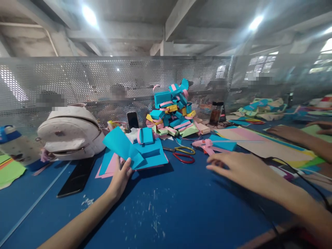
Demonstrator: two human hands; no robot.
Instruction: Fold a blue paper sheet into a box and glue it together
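My left hand (121,176) pinches the lower edge of a blue paper sheet (121,143), which curls upward above the table. Beneath it lie more blue and pink sheets (107,167), with a small folded blue paper box (145,135) resting on them. My right hand (228,164) hovers at the right, fingers loosely apart with nothing in them. Just beyond its fingertips is a pink glue gun (204,145), lying beside a flat blue paper piece (223,141). Scissors (184,152) with yellow and red handles sit between my hands.
Behind stands a heap of folded paper boxes (173,110). At left are a white backpack (70,131), a bottle (22,148) and a black phone (77,177). Coloured sheets (264,141) and a co-worker's hand (285,133) are at right. A cable (301,180) runs near my right forearm.
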